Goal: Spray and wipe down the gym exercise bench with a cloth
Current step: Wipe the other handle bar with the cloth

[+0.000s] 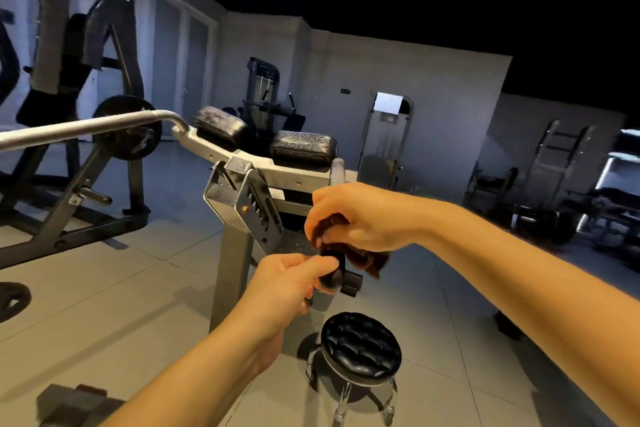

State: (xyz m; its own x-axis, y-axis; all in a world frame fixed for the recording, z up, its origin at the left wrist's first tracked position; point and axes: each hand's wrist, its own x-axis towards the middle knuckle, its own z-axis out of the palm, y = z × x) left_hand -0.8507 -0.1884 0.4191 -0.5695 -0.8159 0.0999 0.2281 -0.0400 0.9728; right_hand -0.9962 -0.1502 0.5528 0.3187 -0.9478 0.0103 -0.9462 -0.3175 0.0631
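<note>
Pinching a small black object, possibly the sprayer, the left hand sits just below the right hand, which grips the brown cloth, while the bench pads stretch crosswise beyond and above both, nearer the right.

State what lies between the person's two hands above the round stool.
In the head view, a brown cloth hangs from the right hand down to a dark object that the left hand pinches; no bare gap shows.
</note>
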